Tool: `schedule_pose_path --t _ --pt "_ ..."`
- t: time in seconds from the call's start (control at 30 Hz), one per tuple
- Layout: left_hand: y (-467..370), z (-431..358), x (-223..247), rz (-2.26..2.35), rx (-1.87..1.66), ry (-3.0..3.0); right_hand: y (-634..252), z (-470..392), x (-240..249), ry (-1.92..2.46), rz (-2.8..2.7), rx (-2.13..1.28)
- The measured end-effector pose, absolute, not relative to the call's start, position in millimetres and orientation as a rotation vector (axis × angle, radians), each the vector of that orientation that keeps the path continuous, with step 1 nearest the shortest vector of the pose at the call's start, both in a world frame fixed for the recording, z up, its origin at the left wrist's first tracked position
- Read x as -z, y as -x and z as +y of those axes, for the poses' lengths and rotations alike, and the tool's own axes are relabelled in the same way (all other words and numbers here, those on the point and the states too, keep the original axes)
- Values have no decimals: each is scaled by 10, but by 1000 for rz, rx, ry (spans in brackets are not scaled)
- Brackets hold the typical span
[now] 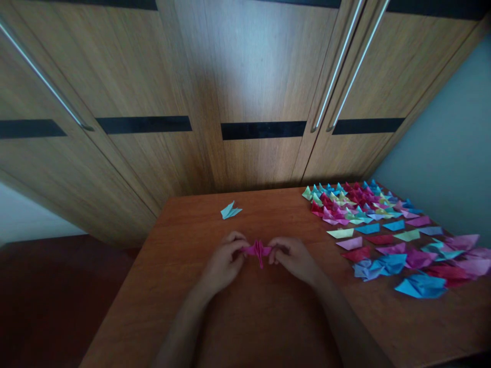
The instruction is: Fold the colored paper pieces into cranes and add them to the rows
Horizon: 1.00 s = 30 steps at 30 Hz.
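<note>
A pink folded paper piece (259, 249), origami with pleats at its middle and a narrow point hanging toward me, is stretched between my two hands over the table. My left hand (226, 259) pinches its left end between thumb and fingers. Its right end sits in the closed fingers of my right hand (292, 256). The fingertips cover both ends of the paper. Beyond my left hand lies a pale blue folded paper piece (230, 210), apart from both hands.
Many colored origami pieces (345, 202) stand in rows at the back right of the wooden table (161, 286). Nearer, flat folded strips (367, 228) and larger loose pieces, one a blue folded paper (421, 285), lie on the right. A wooden wardrobe (261, 168) borders the far edge.
</note>
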<state>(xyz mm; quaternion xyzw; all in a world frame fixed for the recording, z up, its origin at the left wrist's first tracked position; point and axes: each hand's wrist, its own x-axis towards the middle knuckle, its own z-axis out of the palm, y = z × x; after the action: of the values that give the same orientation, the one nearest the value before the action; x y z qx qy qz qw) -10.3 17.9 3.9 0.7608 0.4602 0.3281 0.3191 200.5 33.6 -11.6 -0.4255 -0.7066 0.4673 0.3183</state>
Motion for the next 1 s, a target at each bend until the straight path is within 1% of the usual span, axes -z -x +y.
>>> schedule_pose_path --t 0.13,0.23,0.33,0.47,0.57,0.63,0.83,0.93,1.0 --pt "52 150 -42 1542 -855 -2314 -1958 327 110 1162 -2010 -870" --pt "-9 87 -141 1811 -711 -2439 -1917 324 145 1212 -2044 -674" --pt "-72 22 -207 2047 -541 -2448 -1892 319 181 1231 -2047 -514" --pt "-127 -8 -147 2111 -313 -2321 -1876 301 202 1226 -2082 -421" --pt "-141 12 -62 2124 -245 -2256 -1859 290 227 1238 -2143 -409" --pt "-139 33 -27 2058 -270 -2263 -1847 286 244 1261 -2179 -419" --pt "-70 90 -48 1682 -551 -2242 -1868 293 202 1310 -2135 -456" --pt "-27 103 -107 1481 -667 -2090 -1912 295 134 1259 -2038 -657" --pt "-10 95 -147 1351 -741 -1921 -1936 285 100 1155 -1923 -947"
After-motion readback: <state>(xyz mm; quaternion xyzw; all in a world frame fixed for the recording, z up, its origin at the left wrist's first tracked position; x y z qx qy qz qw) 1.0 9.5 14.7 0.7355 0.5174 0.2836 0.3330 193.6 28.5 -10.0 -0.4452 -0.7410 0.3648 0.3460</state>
